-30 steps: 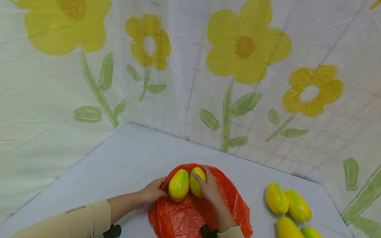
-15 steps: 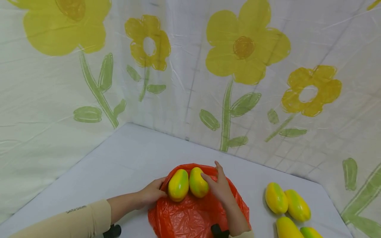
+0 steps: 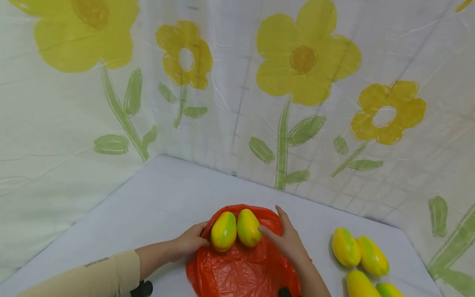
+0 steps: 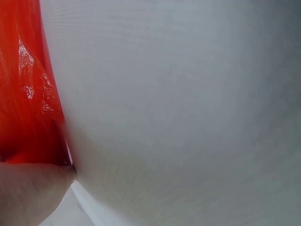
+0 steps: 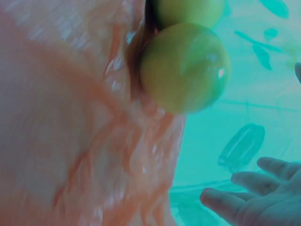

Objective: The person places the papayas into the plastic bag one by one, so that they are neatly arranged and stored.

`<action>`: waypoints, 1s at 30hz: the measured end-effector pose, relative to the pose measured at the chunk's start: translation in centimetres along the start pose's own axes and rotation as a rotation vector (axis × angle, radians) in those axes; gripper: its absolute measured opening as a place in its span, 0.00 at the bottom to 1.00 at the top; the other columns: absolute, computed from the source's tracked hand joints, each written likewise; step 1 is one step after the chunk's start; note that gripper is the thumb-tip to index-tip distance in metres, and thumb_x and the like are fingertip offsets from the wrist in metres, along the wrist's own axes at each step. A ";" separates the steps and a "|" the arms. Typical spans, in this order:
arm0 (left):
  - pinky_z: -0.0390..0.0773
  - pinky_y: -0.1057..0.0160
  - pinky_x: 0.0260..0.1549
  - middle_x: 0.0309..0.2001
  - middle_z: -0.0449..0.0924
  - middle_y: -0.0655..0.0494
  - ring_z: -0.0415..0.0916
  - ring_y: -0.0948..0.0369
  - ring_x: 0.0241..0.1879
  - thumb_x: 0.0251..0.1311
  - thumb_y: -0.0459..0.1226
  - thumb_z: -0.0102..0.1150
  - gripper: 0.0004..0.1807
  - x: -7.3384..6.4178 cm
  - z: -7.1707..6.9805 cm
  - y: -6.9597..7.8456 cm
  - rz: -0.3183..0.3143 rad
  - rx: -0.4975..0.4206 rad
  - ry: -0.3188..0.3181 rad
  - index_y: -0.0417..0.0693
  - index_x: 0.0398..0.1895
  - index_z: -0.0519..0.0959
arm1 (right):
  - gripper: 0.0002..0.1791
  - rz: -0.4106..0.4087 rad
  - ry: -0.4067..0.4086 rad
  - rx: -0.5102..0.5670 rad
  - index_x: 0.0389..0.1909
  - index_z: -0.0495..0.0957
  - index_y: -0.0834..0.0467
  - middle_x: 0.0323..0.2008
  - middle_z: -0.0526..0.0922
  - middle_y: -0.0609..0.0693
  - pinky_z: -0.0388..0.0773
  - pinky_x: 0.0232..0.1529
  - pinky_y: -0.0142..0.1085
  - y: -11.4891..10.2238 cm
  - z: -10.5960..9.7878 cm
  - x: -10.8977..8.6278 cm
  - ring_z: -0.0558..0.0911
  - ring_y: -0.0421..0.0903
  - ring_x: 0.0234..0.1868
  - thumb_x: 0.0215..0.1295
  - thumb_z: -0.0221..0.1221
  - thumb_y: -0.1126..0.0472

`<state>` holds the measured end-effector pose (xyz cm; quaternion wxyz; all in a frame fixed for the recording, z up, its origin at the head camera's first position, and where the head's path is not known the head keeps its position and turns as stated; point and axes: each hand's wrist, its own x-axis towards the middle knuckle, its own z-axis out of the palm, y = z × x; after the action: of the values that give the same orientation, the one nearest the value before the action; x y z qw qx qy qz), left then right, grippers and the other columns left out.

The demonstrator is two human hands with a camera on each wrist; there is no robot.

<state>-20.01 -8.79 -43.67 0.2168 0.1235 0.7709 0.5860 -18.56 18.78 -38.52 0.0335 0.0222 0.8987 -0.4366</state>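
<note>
A red plastic bag (image 3: 237, 268) lies spread on the table, its rim rounded at the far side. Two glossy yellow-green mangoes rest side by side on it, a left mango (image 3: 223, 232) and a right mango (image 3: 248, 228). My left hand (image 3: 190, 240) grips the bag's left edge, its fingers partly hidden behind the plastic; the left wrist view shows part of that hand (image 4: 33, 190) against the red film. Just right of the right mango, my right hand (image 3: 287, 239) is spread with nothing in it. Its fingers look apart from the fruit in the right wrist view.
Several more mangoes lie in a group on the right of the white table (image 3: 167, 194), among them a far mango (image 3: 346, 247) and a near mango (image 3: 360, 284). Behind the table hangs a white curtain (image 3: 230, 136) with yellow flowers.
My right hand has let go of the right mango and drawn back to the right, fingers spreading. That mango now stands fully in sight. My left hand has stayed on the bag.
</note>
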 end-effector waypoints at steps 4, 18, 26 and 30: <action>0.78 0.49 0.49 0.61 0.69 0.43 0.70 0.52 0.55 0.54 0.27 0.52 0.32 0.0 0.0 -0.1 -0.011 -0.005 0.002 0.39 0.65 0.61 | 0.51 0.037 -0.003 -0.028 0.72 0.46 0.43 0.71 0.54 0.60 0.66 0.56 0.64 0.4 -1.3 -1.1 0.58 0.66 0.68 0.50 0.61 0.36; 0.78 0.49 0.49 0.60 0.69 0.44 0.70 0.53 0.54 0.54 0.27 0.52 0.31 -0.1 -0.1 0.0 -0.002 0.006 -0.004 0.39 0.65 0.62 | 0.54 0.084 0.010 -0.067 0.73 0.43 0.46 0.73 0.45 0.60 0.57 0.64 0.60 1.8 -5.9 -4.6 0.48 0.67 0.70 0.50 0.63 0.39; 0.78 0.49 0.48 0.60 0.69 0.43 0.70 0.52 0.54 0.53 0.27 0.52 0.32 -0.1 -0.1 0.1 -0.003 0.014 -0.006 0.39 0.65 0.61 | 0.56 0.211 0.006 -0.152 0.73 0.39 0.48 0.71 0.43 0.67 0.59 0.60 0.65 3.7 -7.9 -5.8 0.49 0.70 0.68 0.51 0.59 0.35; 0.78 0.49 0.49 0.61 0.69 0.43 0.70 0.52 0.54 0.53 0.27 0.52 0.32 -0.1 -0.1 0.1 -0.010 0.017 -0.002 0.40 0.65 0.61 | 0.58 0.282 0.003 -0.204 0.73 0.40 0.48 0.71 0.45 0.68 0.60 0.56 0.69 4.9 -8.7 -6.0 0.52 0.70 0.66 0.48 0.58 0.30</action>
<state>-19.95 -8.88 -43.53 0.2192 0.1221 0.7763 0.5783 -12.59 28.57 -36.46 0.0951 0.1451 0.9265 -0.3340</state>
